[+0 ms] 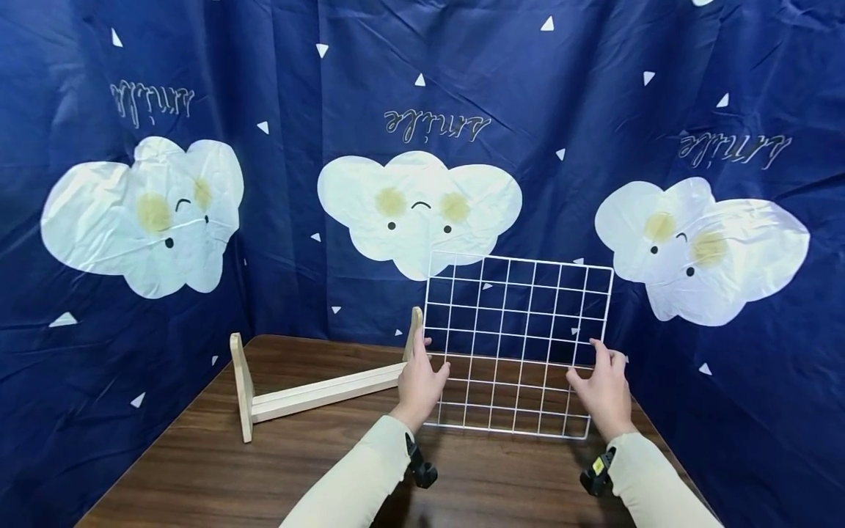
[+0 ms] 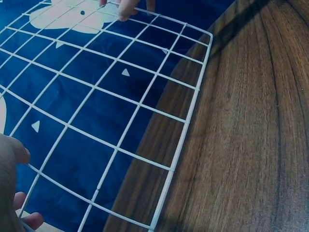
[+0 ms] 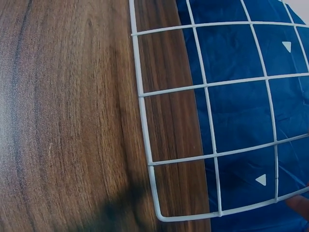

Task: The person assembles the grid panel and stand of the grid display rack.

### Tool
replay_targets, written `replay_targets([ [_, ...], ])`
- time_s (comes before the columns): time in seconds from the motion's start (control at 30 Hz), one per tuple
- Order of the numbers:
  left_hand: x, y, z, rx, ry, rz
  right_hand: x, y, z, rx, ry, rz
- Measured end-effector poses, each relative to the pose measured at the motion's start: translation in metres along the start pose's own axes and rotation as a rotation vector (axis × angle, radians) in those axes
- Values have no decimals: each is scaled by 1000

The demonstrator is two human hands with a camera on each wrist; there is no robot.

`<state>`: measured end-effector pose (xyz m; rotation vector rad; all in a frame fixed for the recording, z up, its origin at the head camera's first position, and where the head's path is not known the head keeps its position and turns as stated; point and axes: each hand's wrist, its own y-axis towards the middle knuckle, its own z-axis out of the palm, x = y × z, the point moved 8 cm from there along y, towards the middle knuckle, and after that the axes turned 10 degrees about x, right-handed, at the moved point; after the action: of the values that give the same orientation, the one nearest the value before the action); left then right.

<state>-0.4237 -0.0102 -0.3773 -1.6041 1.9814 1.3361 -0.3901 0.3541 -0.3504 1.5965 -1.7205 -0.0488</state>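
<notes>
A white wire grid panel stands upright, leaning slightly, between my two hands. My left hand grips its left edge; in the left wrist view the thumb is on the near side and fingertips show beyond the wires. On the opposite edge my right hand holds the panel, thumb in front. Only a bit of a right finger appears in the right wrist view. Whether the panel's bottom edge touches the wooden table I cannot tell.
A pale wooden stand, two uprights joined by a crossbar, sits on the table to the left; its far upright is close behind my left hand. Blue curtains with white clouds enclose the table's back and sides.
</notes>
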Motion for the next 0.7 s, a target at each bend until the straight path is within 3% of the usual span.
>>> replay_targets([
  [0.7, 7, -9, 5, -44, -9, 26, -5, -9, 5, -79, 46, -48],
])
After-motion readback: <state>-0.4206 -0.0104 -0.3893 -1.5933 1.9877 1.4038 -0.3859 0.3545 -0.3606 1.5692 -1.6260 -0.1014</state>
